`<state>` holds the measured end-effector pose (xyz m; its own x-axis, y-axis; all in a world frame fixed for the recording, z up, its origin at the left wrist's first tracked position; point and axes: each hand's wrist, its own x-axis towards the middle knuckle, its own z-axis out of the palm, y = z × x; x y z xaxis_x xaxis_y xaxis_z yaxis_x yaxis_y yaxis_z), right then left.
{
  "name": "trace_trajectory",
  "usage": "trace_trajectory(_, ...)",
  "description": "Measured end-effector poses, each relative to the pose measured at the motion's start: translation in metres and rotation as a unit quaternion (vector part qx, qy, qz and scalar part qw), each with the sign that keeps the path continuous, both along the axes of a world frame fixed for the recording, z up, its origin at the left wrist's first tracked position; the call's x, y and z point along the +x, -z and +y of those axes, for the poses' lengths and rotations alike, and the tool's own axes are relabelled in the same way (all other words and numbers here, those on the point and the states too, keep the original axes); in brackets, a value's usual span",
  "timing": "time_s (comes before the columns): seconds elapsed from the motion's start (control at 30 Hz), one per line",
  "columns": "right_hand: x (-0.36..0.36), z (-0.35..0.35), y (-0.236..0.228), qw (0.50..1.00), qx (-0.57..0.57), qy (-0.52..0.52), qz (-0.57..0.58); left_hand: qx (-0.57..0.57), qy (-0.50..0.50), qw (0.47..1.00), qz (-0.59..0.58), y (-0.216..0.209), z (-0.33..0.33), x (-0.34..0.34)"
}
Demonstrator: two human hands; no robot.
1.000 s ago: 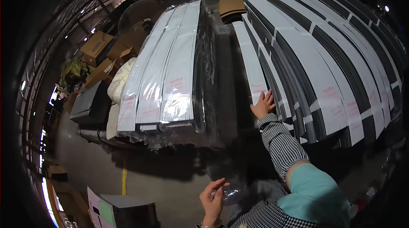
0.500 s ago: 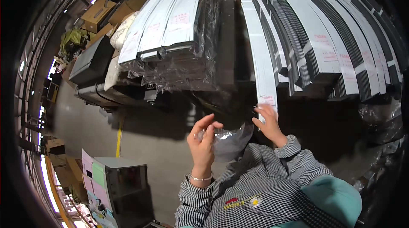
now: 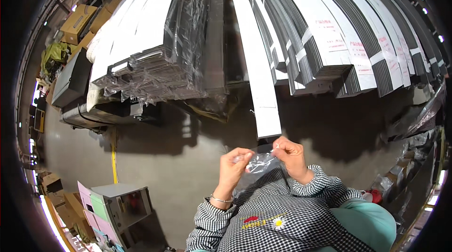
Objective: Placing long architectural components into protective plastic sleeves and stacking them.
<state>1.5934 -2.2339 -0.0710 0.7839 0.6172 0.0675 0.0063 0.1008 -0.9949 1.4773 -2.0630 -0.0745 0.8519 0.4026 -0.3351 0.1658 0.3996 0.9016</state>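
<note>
Head view: left hand (image 3: 231, 168) and right hand (image 3: 293, 159) pinch clear plastic film (image 3: 262, 163) stretched between them, fingertips closed; white-topped strip (image 3: 258, 73) ends just ahead of right hand.

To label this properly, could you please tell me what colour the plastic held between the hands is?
The plastic is clear and colourless; head view shows it best.

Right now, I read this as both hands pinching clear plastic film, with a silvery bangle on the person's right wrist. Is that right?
Not quite: in the head view, the silvery bangle is at the wrist of the left hand. It and the right hand do both pinch the clear plastic film.
</note>
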Motion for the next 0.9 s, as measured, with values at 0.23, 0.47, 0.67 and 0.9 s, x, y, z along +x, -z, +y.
trace_trajectory(0.23, 0.025, -0.017, 0.022, 0.796, 0.241, -0.229, 0.505, -0.128, -0.023, 0.986, -0.103, 0.033, -0.022, 0.015)
trace_trajectory(0.47, 0.093, -0.064, 0.079, 0.944, -0.183, -0.267, -0.068, 0.147, 0.264, 0.948, 0.096, 0.094, 0.038, 0.023)
trace_trajectory(0.67, 0.114, -0.068, 0.228, 0.722, -0.483, -0.261, -0.422, 0.564, 0.370, 0.709, 0.204, 0.211, 0.017, 0.078)
trace_trajectory(0.9, 0.150, -0.041, 0.127, 0.964, -0.139, -0.226, -0.031, 0.366, 0.348, 0.863, -0.018, 0.102, 0.060, 0.108)
